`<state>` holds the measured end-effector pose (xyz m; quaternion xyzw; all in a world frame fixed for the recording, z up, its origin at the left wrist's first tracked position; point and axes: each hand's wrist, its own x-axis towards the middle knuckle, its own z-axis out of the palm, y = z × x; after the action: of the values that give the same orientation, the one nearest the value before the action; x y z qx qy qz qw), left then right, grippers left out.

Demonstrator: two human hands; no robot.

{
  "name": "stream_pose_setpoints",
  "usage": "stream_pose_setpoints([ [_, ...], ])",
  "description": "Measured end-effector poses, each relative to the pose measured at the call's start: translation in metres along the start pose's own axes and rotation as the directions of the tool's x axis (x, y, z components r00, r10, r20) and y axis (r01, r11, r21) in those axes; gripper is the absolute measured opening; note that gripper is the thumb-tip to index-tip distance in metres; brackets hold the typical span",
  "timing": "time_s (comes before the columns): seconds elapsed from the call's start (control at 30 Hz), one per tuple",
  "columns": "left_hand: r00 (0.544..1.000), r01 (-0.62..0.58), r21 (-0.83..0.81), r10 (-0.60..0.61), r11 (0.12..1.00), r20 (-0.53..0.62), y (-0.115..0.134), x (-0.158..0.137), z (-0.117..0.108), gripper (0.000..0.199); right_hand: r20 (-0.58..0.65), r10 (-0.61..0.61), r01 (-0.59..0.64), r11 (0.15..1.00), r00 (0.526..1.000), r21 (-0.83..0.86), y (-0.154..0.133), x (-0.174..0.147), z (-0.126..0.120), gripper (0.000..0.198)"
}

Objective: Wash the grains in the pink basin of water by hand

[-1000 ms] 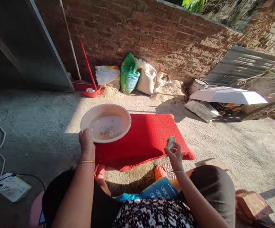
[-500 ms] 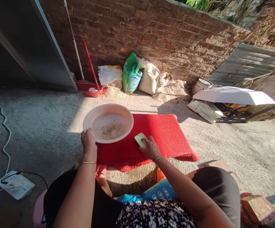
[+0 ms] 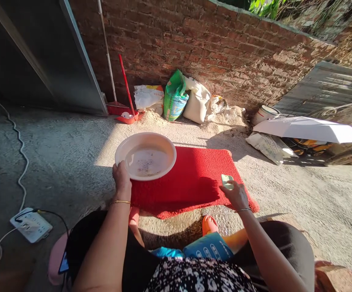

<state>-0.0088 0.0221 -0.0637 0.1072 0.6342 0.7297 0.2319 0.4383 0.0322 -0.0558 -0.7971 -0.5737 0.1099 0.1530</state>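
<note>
Left hand point(image 3: 121, 178) holds the near-left rim of the white basin point(image 3: 170, 155), fingers closed on it. Right hand point(image 3: 237, 196) pinches the pale-green brush point(image 3: 227, 181) between thumb and fingers, over the right part of the red mat point(image 3: 182, 184); bristle side hidden, contact with mat can't be told. Basin overlaps the mat's left end, resting or lifted unclear; looks like shallow water in it with dark bits.

Judging by the look of it, brushing is best done bristles flat, firm even strokes, mat kept from sliding. Basin should stay level or it'll likely slop. It blocks the mat's left end, so that part needs it shifted.

Coral slipper point(image 3: 210, 225) and blue cover point(image 3: 209, 246) near the mat's front edge, over wet-looking ground. Power strip point(image 3: 31, 225) with cables on floor, left: splash risk. Farther: dustpan point(image 3: 129, 117), green sack point(image 3: 175, 99), brick wall, white umbrella point(image 3: 309, 129) right; none obstruct.
</note>
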Motion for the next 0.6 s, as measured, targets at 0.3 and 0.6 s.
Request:
stream_pose_setpoints([
  [0.3,1.0,-0.012,-0.003,0.013,1.0,0.024,0.0,-0.003,-0.002,0.025,0.333,-0.692,0.68,0.713,0.641,0.173,-0.171,-0.116,0.069,0.046],
  [0.6,1.0,-0.014,0.001,0.014,1.0,0.023,-0.006,0.005,-0.002,0.026,0.227,-0.399,0.403,0.915,0.888,0.029,-0.093,-0.021,0.052,0.042],
])
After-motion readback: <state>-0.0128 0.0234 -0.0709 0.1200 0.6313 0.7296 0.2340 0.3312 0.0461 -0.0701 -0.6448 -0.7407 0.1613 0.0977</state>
